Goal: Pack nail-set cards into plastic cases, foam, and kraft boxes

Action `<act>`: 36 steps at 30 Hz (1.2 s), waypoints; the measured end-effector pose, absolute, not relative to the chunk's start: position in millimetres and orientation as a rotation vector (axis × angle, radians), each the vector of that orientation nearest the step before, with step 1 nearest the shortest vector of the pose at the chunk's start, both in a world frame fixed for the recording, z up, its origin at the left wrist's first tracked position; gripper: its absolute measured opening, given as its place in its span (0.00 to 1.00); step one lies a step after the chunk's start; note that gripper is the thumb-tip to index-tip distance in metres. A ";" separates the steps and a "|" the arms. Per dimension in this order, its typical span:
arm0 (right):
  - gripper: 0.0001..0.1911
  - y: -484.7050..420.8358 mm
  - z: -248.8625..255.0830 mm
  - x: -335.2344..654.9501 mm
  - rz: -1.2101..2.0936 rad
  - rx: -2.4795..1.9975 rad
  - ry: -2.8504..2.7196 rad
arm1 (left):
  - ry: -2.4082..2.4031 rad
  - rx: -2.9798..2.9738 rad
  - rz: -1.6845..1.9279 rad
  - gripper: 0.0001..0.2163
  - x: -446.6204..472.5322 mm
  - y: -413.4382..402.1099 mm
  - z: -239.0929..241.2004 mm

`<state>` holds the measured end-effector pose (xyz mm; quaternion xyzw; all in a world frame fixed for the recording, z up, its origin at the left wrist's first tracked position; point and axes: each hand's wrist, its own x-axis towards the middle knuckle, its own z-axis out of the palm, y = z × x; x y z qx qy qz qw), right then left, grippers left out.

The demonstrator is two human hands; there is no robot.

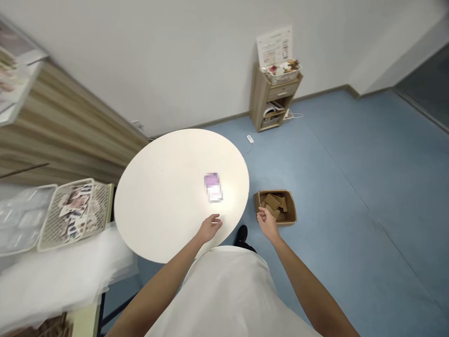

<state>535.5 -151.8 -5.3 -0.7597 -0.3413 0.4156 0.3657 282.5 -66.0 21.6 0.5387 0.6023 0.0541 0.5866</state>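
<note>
A round white table (pixel 164 196) stands in front of me. On it lies a small purple and white packet (pixel 213 186), blurred out. My left hand (pixel 210 227) hovers over the table's near edge, just short of the packet, its fingers loosely curled with nothing in them. My right hand (pixel 266 221) hangs past the table's right side, above the floor and close to an open cardboard box (pixel 276 206) holding brown cardboard pieces. Its fingers are curled in; I cannot make out anything in them.
A white mesh basket (pixel 72 210) with printed cards sits on a cloth-covered surface at the left, beside clear plastic trays (pixel 19 220). A wooden side cabinet (pixel 275 96) with a calendar stands by the far wall. A white power strip (pixel 250 139) lies on the blue floor.
</note>
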 end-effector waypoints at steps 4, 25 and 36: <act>0.23 -94.5 -2.2 486.4 1.201 -1.907 -1.275 | 1.526 1.184 0.236 0.20 227.6 -75.0 19.2; 0.28 17.3 -35.4 336.5 1.008 -2.569 -1.637 | 1.542 1.174 0.182 0.20 28.9 -59.5 -18.9; 0.26 -5.2 23.2 271.8 1.098 -2.076 -1.737 | 1.594 1.152 0.444 0.19 3.4 -52.6 6.9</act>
